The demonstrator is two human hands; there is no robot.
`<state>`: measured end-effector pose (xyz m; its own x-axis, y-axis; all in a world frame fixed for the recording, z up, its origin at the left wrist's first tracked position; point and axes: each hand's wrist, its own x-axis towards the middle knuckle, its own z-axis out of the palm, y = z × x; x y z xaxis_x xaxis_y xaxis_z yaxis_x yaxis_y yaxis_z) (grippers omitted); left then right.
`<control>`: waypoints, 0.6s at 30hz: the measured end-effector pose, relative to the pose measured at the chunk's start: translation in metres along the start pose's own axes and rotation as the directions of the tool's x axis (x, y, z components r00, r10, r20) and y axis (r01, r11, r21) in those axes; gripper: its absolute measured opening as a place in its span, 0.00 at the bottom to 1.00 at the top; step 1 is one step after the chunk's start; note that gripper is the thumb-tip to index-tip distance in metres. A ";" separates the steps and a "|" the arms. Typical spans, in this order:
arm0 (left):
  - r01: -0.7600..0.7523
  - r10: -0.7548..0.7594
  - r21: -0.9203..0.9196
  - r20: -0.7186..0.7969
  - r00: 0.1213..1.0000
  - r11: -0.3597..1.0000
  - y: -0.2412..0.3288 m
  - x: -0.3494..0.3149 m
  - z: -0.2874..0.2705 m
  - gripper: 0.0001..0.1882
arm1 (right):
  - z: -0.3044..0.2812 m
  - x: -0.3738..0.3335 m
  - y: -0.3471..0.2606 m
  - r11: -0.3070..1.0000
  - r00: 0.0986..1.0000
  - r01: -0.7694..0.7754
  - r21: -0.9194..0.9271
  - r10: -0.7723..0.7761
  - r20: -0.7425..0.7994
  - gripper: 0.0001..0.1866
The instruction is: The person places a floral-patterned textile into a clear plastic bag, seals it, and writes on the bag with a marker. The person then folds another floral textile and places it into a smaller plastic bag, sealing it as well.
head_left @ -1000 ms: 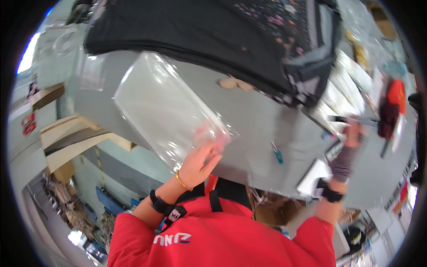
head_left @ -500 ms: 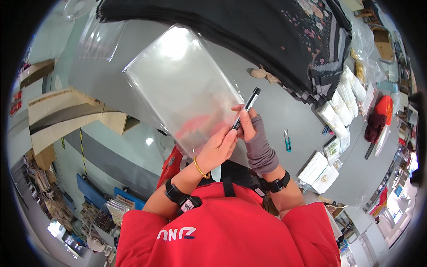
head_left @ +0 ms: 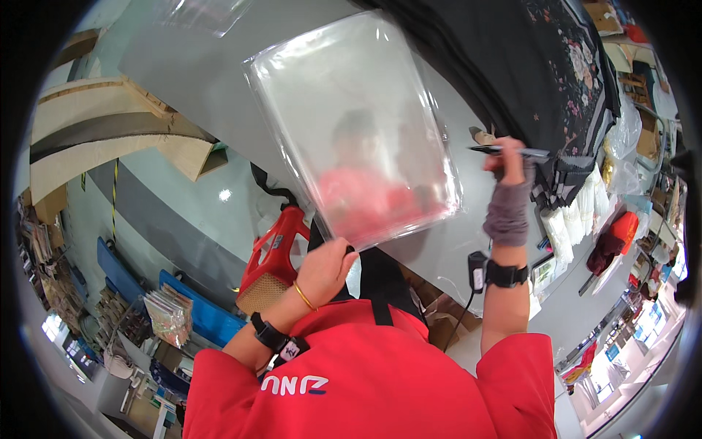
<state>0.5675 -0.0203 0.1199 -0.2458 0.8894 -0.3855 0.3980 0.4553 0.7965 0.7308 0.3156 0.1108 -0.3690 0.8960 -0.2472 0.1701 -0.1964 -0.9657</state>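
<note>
My right hand, in a grey sleeve cuff and smeared by motion, grips a black-and-clear marker pen. The pen lies nearly level, its thin tip pointing left. My left hand is closed at the near edge of the clear plastic bags, with a small black piece that looks like the marker cap at its fingertips. The flat stack of glossy clear plastic bags lies on the grey table between my hands and reflects red.
Folded black floral cloth is piled at the far right. White bundles lie beside it. More clear plastic is at the far left. A red stool stands left of me, and a curved wooden board juts in at left.
My hands have parted: the right went right with the marker, the left drew back left with the black piece. The bags appear further right as the view turned.
</note>
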 end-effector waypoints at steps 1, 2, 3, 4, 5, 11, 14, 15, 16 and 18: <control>-0.137 0.146 0.087 -0.099 0.984 0.987 -0.011 0.010 -0.007 0.13 | 0.014 -0.013 0.011 0.999 0.996 -0.035 -0.002 0.035 0.083 0.11; -0.209 0.224 0.158 -0.084 0.971 0.965 -0.023 0.024 -0.013 0.14 | 0.034 -0.026 0.022 0.998 0.982 -0.055 -0.024 0.059 0.181 0.11; -0.238 0.274 0.256 -0.115 0.955 0.937 -0.031 0.035 -0.017 0.14 | 0.052 -0.038 0.031 0.996 0.962 -0.092 0.011 0.086 0.258 0.12; -0.267 0.333 0.345 -0.147 0.931 0.900 -0.038 0.046 -0.020 0.14 | 0.075 -0.046 0.040 0.997 0.950 -0.042 -0.067 0.061 0.306 0.12; -0.259 0.336 0.406 -0.130 0.933 0.876 -0.044 0.056 -0.024 0.14 | 0.093 -0.055 0.044 0.995 0.941 -0.018 -0.103 0.051 0.336 0.12; -0.234 0.317 0.465 -0.108 0.942 0.854 -0.065 0.076 -0.027 0.14 | 0.171 -0.051 0.065 0.962 0.872 0.256 -0.096 -0.187 0.453 0.11; -0.242 0.325 0.407 -0.146 0.935 0.881 -0.070 0.073 -0.024 0.14 | 0.186 -0.039 0.080 0.892 0.806 0.440 -0.108 -0.338 0.486 0.12; -0.237 0.317 0.391 -0.153 0.936 0.890 -0.072 0.072 -0.023 0.14 | 0.190 -0.036 0.084 0.866 0.785 0.482 -0.133 -0.359 0.504 0.13; -0.225 0.303 0.375 -0.162 0.939 0.899 -0.073 0.072 -0.022 0.14 | 0.193 -0.033 0.087 0.849 0.769 0.510 -0.141 -0.376 0.516 0.13; -0.235 0.311 0.359 -0.169 0.935 0.903 -0.074 0.071 -0.021 0.13 | 0.199 -0.030 0.087 0.797 0.719 0.586 -0.149 -0.426 0.549 0.12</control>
<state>0.5023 0.0083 0.0430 -0.2557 0.9661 -0.0343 0.7344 0.2172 0.6430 0.5746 0.1925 0.0178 -0.8392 0.5094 0.1902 0.0551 0.4276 -0.9023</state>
